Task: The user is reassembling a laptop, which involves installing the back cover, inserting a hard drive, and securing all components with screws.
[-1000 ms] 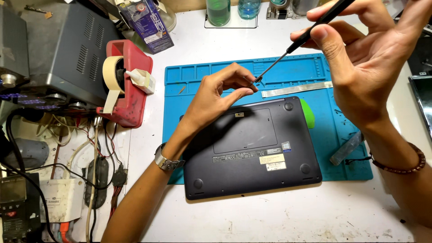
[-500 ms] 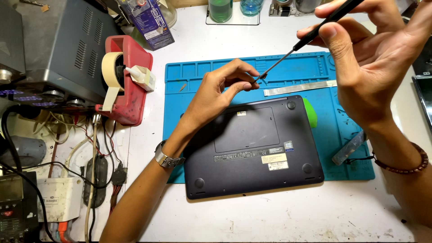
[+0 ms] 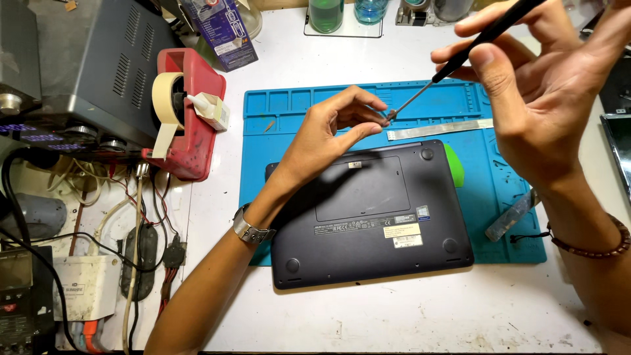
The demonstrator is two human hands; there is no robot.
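A dark laptop [image 3: 374, 217] lies bottom up on a blue work mat [image 3: 499, 177]. My right hand [image 3: 532, 85] is raised above the mat's right side and grips a thin black screwdriver [image 3: 473, 46] that slants down to the left. My left hand [image 3: 328, 131] hovers over the laptop's back edge, its fingertips pinched at the screwdriver's tip [image 3: 390, 116]; whether a screw is there is too small to tell. A metal watch [image 3: 250, 229] is on the left wrist, a bead bracelet [image 3: 591, 243] on the right.
A flat grey strip [image 3: 439, 129] and a green pick [image 3: 455, 164] lie on the mat behind the laptop, a metal tool [image 3: 513, 217] at its right. A red tape dispenser [image 3: 187, 112], a grey power unit [image 3: 79, 72] and tangled cables [image 3: 131, 230] fill the left. Bottles [image 3: 327, 14] stand at the back.
Both hands stay together at the screwdriver tip and have shifted only slightly; the view has drifted a little.
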